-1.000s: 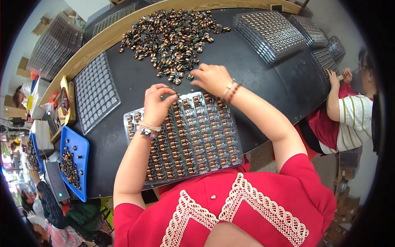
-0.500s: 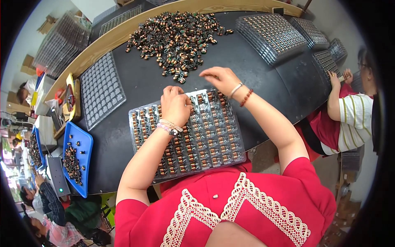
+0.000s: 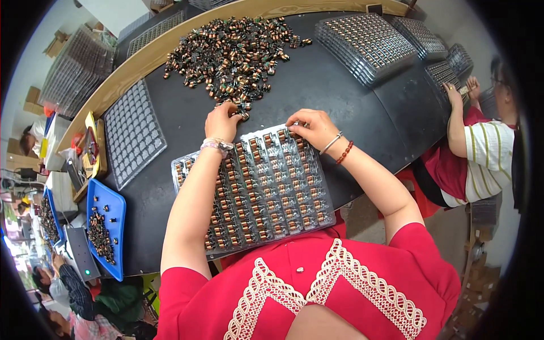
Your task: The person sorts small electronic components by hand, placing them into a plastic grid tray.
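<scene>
A clear plastic tray (image 3: 271, 152) with rows of pockets lies in front of me, tilted slightly. Small copper-wound coils (image 3: 238, 201) with dark bases sit in many of its pockets. At the near tip of a loose heap of such coils (image 3: 232, 56), my left hand (image 3: 222, 120) is closed, thumb and fingers pinching a coil. Over the tray's far right corner my right hand (image 3: 315, 129) pinches a small dark piece, apparently a coil, partly hidden by the fingertips.
An unfilled pocketed tray (image 3: 136, 133) lies to the left. Blue bins (image 3: 118, 226) of loose parts stand at the left edge. Stacked filled trays (image 3: 368, 45) occupy the far right. A wooden rim (image 3: 141, 54) bounds the table's back. A co-worker (image 3: 481, 141) sits at the right.
My left hand has gone from above the tray to the heap's near tip. My right hand has come down and closed at the tray's far right corner.
</scene>
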Demonstrator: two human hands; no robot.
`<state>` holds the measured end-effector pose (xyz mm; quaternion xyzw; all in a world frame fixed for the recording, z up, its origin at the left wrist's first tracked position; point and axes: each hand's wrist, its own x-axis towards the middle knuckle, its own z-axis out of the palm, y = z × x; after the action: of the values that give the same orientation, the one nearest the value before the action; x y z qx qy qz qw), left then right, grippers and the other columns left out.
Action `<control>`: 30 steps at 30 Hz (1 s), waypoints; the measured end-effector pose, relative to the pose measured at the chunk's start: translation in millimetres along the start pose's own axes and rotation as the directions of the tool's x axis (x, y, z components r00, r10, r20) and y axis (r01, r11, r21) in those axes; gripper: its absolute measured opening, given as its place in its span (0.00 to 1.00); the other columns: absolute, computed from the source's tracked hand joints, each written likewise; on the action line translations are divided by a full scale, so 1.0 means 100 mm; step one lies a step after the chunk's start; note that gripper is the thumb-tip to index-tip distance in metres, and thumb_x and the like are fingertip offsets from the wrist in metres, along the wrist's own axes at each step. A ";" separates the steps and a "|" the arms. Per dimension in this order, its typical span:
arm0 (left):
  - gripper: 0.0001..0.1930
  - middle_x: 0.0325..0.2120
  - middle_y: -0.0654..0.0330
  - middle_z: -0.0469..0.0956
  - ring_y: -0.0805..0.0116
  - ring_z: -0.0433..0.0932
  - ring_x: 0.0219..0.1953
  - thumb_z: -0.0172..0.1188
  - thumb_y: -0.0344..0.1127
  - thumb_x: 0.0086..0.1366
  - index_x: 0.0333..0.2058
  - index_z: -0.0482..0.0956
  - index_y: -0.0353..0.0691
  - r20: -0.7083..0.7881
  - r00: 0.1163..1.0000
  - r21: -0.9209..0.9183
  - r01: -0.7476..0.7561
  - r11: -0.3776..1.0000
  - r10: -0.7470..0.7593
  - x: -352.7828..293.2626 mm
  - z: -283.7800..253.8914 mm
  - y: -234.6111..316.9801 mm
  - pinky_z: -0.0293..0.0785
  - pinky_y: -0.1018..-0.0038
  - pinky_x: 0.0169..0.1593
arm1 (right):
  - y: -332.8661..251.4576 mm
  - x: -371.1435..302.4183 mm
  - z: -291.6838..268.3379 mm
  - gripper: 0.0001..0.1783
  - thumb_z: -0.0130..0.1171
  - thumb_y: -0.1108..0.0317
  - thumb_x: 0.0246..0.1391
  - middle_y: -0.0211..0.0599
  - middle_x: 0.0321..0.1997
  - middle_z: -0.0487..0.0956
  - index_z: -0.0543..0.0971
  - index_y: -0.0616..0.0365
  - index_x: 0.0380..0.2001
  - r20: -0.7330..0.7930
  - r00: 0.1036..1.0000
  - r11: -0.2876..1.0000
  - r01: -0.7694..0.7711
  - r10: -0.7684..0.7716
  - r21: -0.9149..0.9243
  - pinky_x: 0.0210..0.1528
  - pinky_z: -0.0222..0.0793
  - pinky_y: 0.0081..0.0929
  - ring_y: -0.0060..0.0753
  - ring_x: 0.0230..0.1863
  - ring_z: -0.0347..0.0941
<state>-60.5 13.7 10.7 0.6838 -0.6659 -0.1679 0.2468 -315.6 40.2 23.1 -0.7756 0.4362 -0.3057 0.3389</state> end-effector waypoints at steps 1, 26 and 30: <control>0.14 0.33 0.56 0.82 0.60 0.80 0.36 0.67 0.34 0.51 0.38 0.81 0.41 0.010 1.000 0.016 -0.021 1.000 0.021 0.00 -0.02 -0.01 0.75 0.68 0.42 | 0.01 -0.03 -0.02 0.08 0.60 0.68 0.49 0.37 0.33 0.79 0.81 0.58 0.32 0.000 1.000 1.000 -0.003 0.003 0.002 0.36 0.72 0.30 0.39 0.33 0.76; 0.16 0.38 0.59 0.74 0.57 0.67 0.49 0.71 0.39 0.42 0.30 0.80 0.39 0.183 0.873 0.016 -0.463 0.886 0.453 -0.71 -0.07 0.52 0.64 0.63 0.53 | 0.00 -0.20 0.12 0.11 0.65 0.67 0.43 0.33 0.38 0.78 0.81 0.56 0.32 0.073 0.934 0.928 0.357 -0.351 -0.109 0.40 0.73 0.29 0.36 0.38 0.76; 0.17 0.41 0.57 0.72 0.55 0.66 0.51 0.70 0.39 0.45 0.34 0.78 0.40 0.158 0.878 0.032 -0.462 0.886 0.452 -0.77 -0.14 0.54 0.64 0.62 0.54 | -0.01 -0.22 0.10 0.10 0.65 0.65 0.45 0.35 0.42 0.75 0.81 0.56 0.31 0.040 0.959 0.950 0.282 -0.279 -0.135 0.41 0.73 0.31 0.37 0.39 0.75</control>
<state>-101.3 92.0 45.2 0.5011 -0.8301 -0.1316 0.2063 -316.5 62.7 14.1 -0.8545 0.3383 -0.3114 0.2417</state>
